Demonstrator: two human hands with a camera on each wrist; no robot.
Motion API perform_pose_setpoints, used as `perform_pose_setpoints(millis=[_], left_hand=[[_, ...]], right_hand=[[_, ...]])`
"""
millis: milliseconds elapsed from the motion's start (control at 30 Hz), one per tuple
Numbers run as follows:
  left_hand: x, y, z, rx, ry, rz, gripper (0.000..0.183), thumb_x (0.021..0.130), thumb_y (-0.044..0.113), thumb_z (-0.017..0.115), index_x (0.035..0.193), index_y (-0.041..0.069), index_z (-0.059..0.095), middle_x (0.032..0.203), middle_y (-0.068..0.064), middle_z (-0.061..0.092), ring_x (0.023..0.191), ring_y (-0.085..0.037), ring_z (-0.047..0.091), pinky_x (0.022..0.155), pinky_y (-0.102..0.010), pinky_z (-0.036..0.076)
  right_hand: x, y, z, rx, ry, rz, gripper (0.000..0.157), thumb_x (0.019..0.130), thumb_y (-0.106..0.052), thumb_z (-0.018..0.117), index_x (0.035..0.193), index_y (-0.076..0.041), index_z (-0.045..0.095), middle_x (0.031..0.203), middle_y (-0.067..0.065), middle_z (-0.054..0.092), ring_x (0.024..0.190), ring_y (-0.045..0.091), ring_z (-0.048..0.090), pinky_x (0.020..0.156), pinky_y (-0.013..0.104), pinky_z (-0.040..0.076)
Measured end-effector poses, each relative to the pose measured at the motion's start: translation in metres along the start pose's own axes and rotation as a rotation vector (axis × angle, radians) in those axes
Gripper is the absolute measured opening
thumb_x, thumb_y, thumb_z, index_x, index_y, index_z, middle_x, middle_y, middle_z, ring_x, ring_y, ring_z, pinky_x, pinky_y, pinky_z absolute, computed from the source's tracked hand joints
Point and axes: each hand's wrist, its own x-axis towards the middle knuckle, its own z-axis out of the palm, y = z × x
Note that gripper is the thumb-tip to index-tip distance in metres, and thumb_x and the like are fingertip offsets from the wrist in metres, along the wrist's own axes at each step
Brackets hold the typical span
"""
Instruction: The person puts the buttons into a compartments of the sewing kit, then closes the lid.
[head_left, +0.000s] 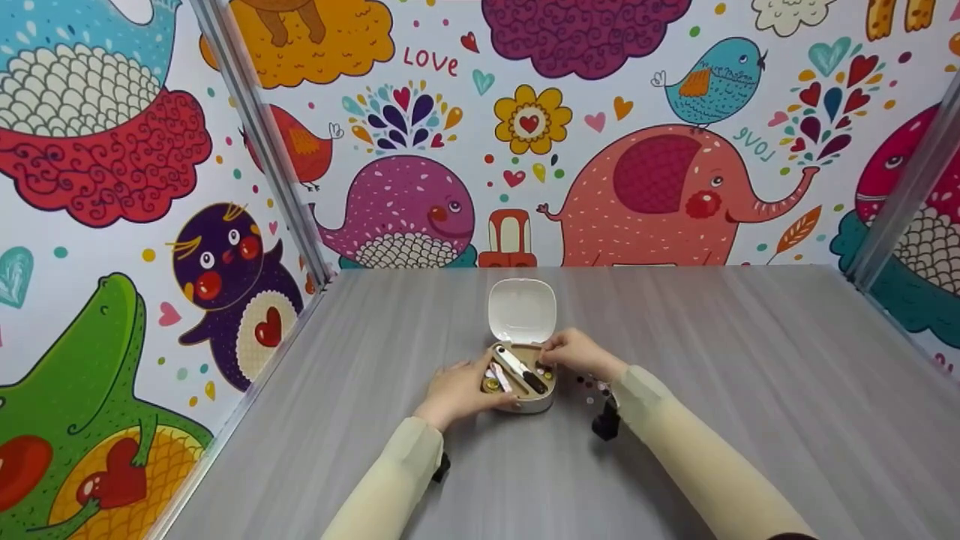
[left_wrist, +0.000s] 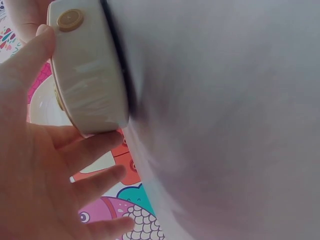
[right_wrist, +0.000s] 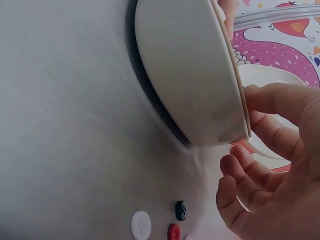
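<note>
A white sewing box (head_left: pixel 534 405) stands on the table with its lid (head_left: pixel 523 310) raised. Inside, a slim white-and-black tool (head_left: pixel 521 369) lies slantwise across the middle. Small gold pieces (head_left: pixel 490 385) and a pinkish strip are in the left compartment; little buttons (head_left: pixel 545 370) fill part of the right one. My left hand (head_left: pixel 459 391) holds the box by its left side, thumb at the front rim near a gold stud (left_wrist: pixel 70 20). At the right compartment, my right hand (head_left: pixel 576 352) has thumb and forefinger close together over the rim; their tips are hidden behind the wall (right_wrist: pixel 200 75).
Loose buttons (head_left: pixel 592 386) lie on the grey table right of the box, among them a white one (right_wrist: pixel 141 225), a black one (right_wrist: pixel 181 210) and a red one (right_wrist: pixel 174 232). Printed cartoon panels (head_left: pixel 420 202) stand at the back and sides.
</note>
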Motion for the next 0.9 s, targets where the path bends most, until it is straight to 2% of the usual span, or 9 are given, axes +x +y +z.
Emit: perform_pose_setpoints(millis=[333,533,733,900], left_hand=[[0.000,0.000,0.000,0.010,-0.005,-0.004,0.097,0.077,0.072,0.062,0.151,0.015,0.036,0.135,-0.014,0.057,0.127,-0.037,0.048,0.102,-0.060,0.032],[0.000,0.000,0.001,0.002,-0.001,0.001,0.097,0.077,0.071,0.063,0.151,0.014,0.036,0.135,-0.013,0.057,0.127,-0.037,0.048,0.102,-0.060,0.032],[0.001,0.000,0.002,0.000,-0.002,0.001,0.097,0.077,0.071,0.063,0.151,0.015,0.036,0.135,-0.013,0.057,0.128,-0.037,0.047,0.102,-0.060,0.032],[0.001,-0.003,0.002,-0.002,-0.001,-0.009,0.097,0.077,0.071,0.063,0.152,0.017,0.035,0.136,-0.013,0.056,0.129,-0.036,0.045,0.103,-0.061,0.031]], right_hand=[[0.002,0.001,0.005,-0.005,0.012,0.028,0.010,0.083,-0.008,0.066,0.080,-0.001,0.073,0.063,-0.008,0.056,0.053,0.006,0.043,0.049,0.021,0.035],[0.001,0.004,0.005,-0.006,0.019,0.008,0.011,0.083,-0.010,0.067,0.082,-0.001,0.074,0.065,-0.007,0.058,0.056,0.007,0.046,0.051,0.021,0.036],[-0.004,0.007,-0.005,0.091,0.031,0.008,0.012,0.084,-0.006,0.065,0.086,0.003,0.073,0.072,0.000,0.065,0.061,0.014,0.051,0.053,0.023,0.041],[-0.012,0.013,-0.019,0.114,0.076,0.041,0.016,0.086,-0.006,0.065,0.090,0.009,0.070,0.073,0.005,0.063,0.060,0.011,0.048,0.053,0.022,0.040]])
